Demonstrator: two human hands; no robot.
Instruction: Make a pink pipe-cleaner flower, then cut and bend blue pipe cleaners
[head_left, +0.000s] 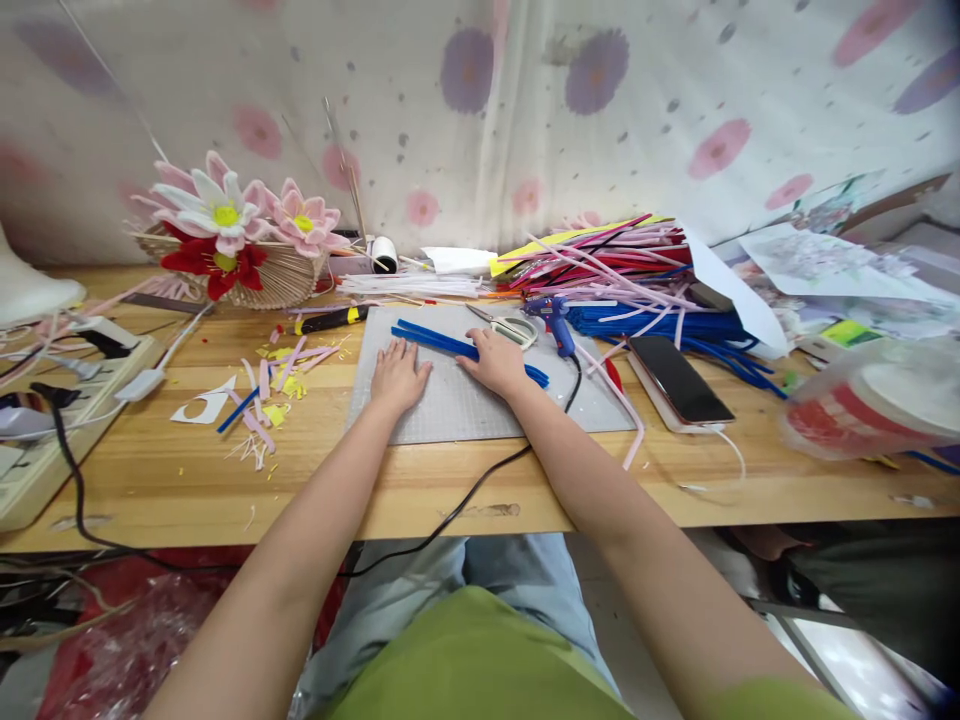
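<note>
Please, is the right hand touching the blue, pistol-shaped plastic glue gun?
Apart: the head view shows flat grey mat between the right hand and the blue glue gun.

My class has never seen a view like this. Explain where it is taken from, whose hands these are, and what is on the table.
There is no machine here: a camera on a person's head looks down at their own bare hands. The left hand lies spread on a grey mat; the right hand rests over blue strips, though its grip is unclear. Scissors, a glue gun, a phone and fuzzy flowers are also on the wooden table.
</note>
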